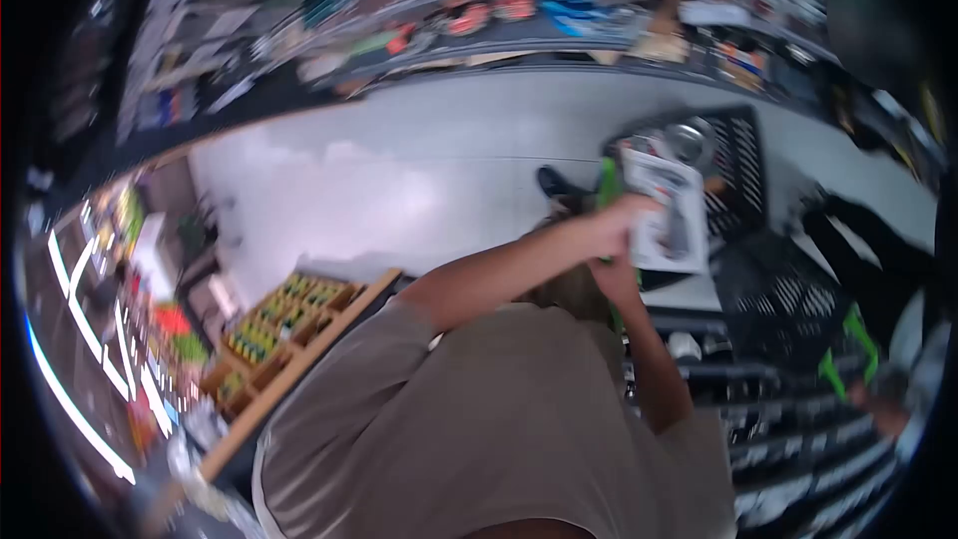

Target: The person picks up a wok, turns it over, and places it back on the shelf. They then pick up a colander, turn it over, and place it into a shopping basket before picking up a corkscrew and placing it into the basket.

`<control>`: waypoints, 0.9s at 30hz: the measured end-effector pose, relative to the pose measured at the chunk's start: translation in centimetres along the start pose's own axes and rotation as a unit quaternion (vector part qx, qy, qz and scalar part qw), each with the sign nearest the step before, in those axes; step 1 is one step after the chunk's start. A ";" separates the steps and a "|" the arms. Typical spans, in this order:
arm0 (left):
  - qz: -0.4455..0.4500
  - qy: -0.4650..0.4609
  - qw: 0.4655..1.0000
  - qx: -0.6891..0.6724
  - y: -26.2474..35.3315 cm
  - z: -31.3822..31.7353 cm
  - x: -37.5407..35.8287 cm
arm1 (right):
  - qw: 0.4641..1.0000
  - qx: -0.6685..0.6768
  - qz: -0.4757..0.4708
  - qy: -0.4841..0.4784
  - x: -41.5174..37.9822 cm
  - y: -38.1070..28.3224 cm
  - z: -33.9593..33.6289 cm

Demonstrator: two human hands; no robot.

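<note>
My left hand [616, 226] reaches across and is closed on the edge of a flat white package [667, 215] with a dark, long shape on its front. The package is over a black shopping basket [740, 165]. My right hand [615, 277] is just below the left, closed at the basket's green handle [609, 183]; blur hides its exact finger positions. A round metallic item [689, 143] lies in the basket beyond the package.
Shelves [479, 50] full of goods run along the far side. At right, another person's hand [880, 407] is near green handles [848, 351] and a second dark basket [783, 284]. A wooden display [289, 324] with small yellow-green items stands at left on the pale floor [399, 170].
</note>
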State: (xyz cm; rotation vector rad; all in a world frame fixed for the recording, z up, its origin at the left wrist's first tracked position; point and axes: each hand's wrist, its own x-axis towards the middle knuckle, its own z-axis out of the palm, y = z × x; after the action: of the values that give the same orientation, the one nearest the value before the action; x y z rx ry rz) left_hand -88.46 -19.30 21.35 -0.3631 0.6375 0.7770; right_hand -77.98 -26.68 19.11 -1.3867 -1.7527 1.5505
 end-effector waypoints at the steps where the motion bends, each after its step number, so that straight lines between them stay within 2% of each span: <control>1: 0.021 -0.020 1.000 0.008 -1.5 -1.5 4.0 | 0.996 0.047 0.052 -0.059 0.3 0.0 -0.2; 3: 0.059 -0.002 0.998 0.005 -5.1 -4.7 12.4 | 0.989 0.092 0.067 -0.097 0.4 0.1 -0.4; 4: 0.044 0.142 0.982 0.114 -5.4 -4.8 15.5 | 0.984 0.122 0.086 -0.098 0.2 0.4 -0.2; 5: -0.003 0.277 0.938 0.208 -5.5 -5.0 18.6 | 0.978 0.152 0.105 -0.097 0.2 0.7 0.2; 6: -0.010 0.310 0.880 0.359 -5.4 -6.6 20.4 | 0.974 0.164 0.125 -0.095 0.0 0.8 -0.1; 7: -0.025 0.327 0.801 0.501 -5.1 -7.8 22.4 | 0.971 0.168 0.140 -0.102 0.1 0.7 -0.2; 10: 0.037 0.373 0.731 0.570 -4.2 -9.2 24.6 | 0.961 0.136 0.198 -0.136 0.4 0.4 -1.9; 11: 0.007 0.332 0.692 0.641 -3.7 -9.9 25.5 | 0.958 0.121 0.216 -0.148 0.5 -0.1 -2.4; 13: -0.027 0.291 0.670 0.683 -2.3 -11.6 26.0 | 0.951 0.106 0.240 -0.162 0.9 -0.3 -2.7; 16: -0.057 0.341 0.662 0.665 -1.5 -14.8 28.8 | 0.942 0.082 0.268 -0.187 1.4 0.3 -3.4; 17: -0.030 0.388 0.628 0.674 -2.3 -17.8 32.0 | 0.939 0.072 0.275 -0.196 1.6 0.2 -3.7; 27: -0.054 0.359 0.639 0.678 0.0 -22.0 31.7 | 0.924 0.022 0.308 -0.226 3.4 -0.6 -3.9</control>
State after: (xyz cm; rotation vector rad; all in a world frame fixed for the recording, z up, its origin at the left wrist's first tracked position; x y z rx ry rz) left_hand -79.96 -13.96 -15.88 0.7568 1.7417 -0.1825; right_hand -76.47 -21.77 19.81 -1.7711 -1.5682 2.3889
